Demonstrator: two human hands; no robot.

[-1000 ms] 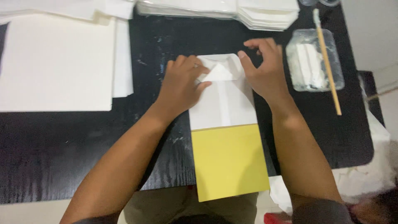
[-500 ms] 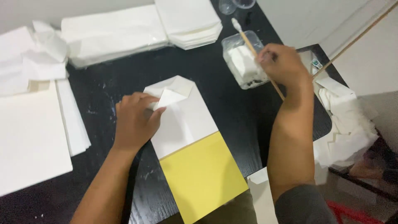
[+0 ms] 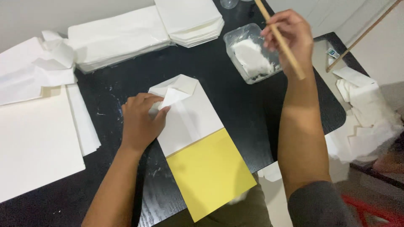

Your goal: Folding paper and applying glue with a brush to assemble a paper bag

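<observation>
A white paper bag (image 3: 189, 117) lies flat on the black table (image 3: 240, 105) with a yellow sheet (image 3: 210, 174) sticking out of its near end. My left hand (image 3: 141, 122) presses on the bag's left side and lifts a small folded flap (image 3: 172, 97) with the fingertips. My right hand (image 3: 290, 38) is raised over the table's right side, gripping a thin wooden stick (image 3: 280, 40) that slants above a clear plastic tub of white paste (image 3: 251, 54).
Stacks of white paper (image 3: 38, 138) cover the table's left. Piles of flat white bags (image 3: 122, 35) lie along the far edge. More white paper pieces (image 3: 366, 122) sit off the table's right edge, near a long wooden rod (image 3: 362, 35).
My right hand left the bag, reached to the paste tub, and has lifted the wooden stick. My left hand stayed on the bag's flap. The view swung to the right.
</observation>
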